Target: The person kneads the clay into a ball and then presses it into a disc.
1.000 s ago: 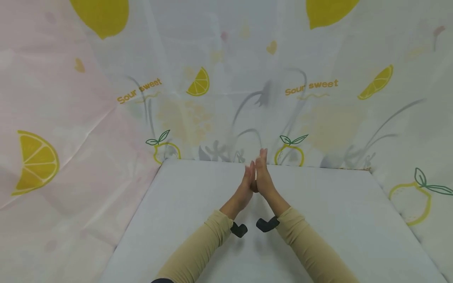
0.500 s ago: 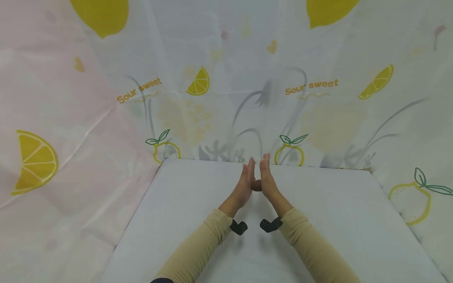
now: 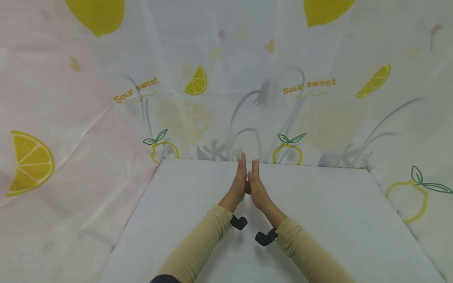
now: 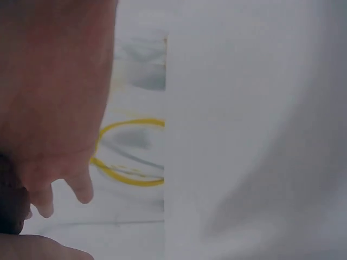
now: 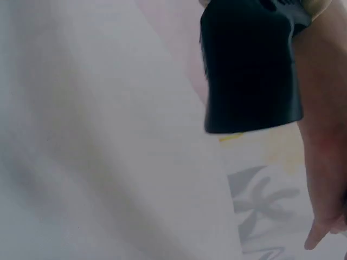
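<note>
Brown, dull and clay-like, the lump (image 3: 247, 187) sits between two facing palms above the white table (image 3: 325, 208), most of it hidden from me. From its look I would judge it light and soft, perhaps slightly tacky, more likely to dent than to crack. I'd take it across its middle with broad, even palm pressure; pinching with fingertips would probably mark it, and letting the palms part too far could drop it.

On my head feed, the left hand (image 3: 238, 185) and the right hand (image 3: 258, 190) stand nearly upright, palms inward, with the lump touching both. Neither hand is curled round it: the fingers look straight and point away from me, those of one hand apart from those of the other. Left fingertips reach slightly farther than the right ones. Both forearms slant inward from the near edge, tan sleeves (image 3: 198, 245) ending behind the wrists, where black fittings (image 3: 266, 237) jut inward.
</note>
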{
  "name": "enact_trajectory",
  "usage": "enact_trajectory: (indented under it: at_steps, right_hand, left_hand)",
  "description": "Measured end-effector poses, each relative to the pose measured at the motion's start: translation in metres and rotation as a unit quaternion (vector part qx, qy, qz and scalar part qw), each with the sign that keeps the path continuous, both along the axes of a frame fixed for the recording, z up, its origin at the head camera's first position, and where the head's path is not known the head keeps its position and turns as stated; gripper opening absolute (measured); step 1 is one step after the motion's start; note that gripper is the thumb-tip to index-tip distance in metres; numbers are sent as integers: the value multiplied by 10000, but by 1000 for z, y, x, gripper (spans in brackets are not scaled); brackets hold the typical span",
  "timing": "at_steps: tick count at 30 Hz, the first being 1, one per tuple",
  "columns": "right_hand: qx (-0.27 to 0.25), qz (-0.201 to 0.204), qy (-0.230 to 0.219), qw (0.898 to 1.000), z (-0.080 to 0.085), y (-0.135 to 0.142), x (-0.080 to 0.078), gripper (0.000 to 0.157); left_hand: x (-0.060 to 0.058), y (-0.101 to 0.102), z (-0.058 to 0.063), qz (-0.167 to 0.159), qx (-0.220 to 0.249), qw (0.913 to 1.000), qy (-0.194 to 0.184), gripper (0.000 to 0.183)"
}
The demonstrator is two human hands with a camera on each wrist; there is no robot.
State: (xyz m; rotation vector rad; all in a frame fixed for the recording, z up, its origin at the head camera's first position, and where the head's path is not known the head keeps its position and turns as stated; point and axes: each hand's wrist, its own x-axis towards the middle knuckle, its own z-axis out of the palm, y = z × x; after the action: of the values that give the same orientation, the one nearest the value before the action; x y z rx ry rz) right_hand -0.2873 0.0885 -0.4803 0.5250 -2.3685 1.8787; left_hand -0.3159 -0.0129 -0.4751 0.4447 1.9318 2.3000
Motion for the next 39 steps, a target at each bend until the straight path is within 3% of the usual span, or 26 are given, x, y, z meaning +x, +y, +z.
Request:
enact_trajectory:
  at_steps: [1, 5, 15, 19, 29, 35, 39]
  right_hand:
    - [23, -33, 97, 9999, -5, 0, -2, 66]
    - [71, -71, 354, 9993, 0, -4, 2, 64]
    - [167, -425, 861, 9952, 16, -5, -3, 70]
    - [65, -444, 747, 9962, 17, -2, -10, 70]
    - [-103, -734, 482, 9961, 17, 16, -27, 74]
    - [-108, -749, 93, 9971, 8, 26, -31, 76]
    - [-84, -649, -79, 9978, 6, 27, -27, 68]
  left_hand:
    - [0, 0, -1, 43, -62, 10000, -38, 91]
    - [1, 2, -4, 111, -143, 9996, -227, 94]
    - [6, 5, -5, -359, 110, 9989, -269, 87]
    - [8, 2, -5, -607, 20, 9980, -193, 83]
    - [14, -1, -7, -1610, -75, 9869, 71, 86]
    - [17, 0, -3, -1801, 82, 9836, 56, 91]
    - [14, -1, 2, -1709, 201, 9850, 124, 95]
